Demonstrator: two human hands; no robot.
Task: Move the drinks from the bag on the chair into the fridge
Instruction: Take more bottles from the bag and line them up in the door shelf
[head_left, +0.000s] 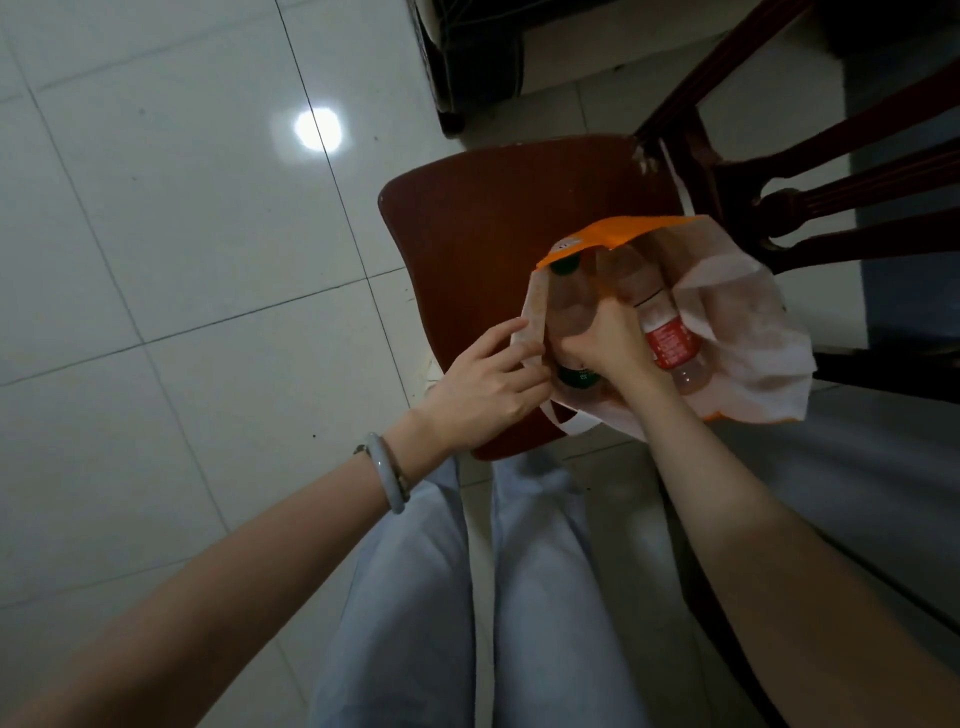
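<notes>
An orange-and-white bag (748, 332) stands open on the dark red wooden chair (467, 234). Inside lie clear plastic drink bottles: one with a green cap and green label (566, 306) on the left, one with a red label (670, 343) on the right. My right hand (608, 343) reaches into the bag and is closed around the green-label bottle's middle. My left hand (493, 379) grips the bag's left edge, holding it apart. The fridge is not in view.
White glossy floor tiles (182, 234) spread to the left with a lamp's glare. The chair's dark backrest (831, 171) rises at the right. A dark piece of furniture (467, 62) stands beyond the chair. My legs in pale trousers are right against the seat's front.
</notes>
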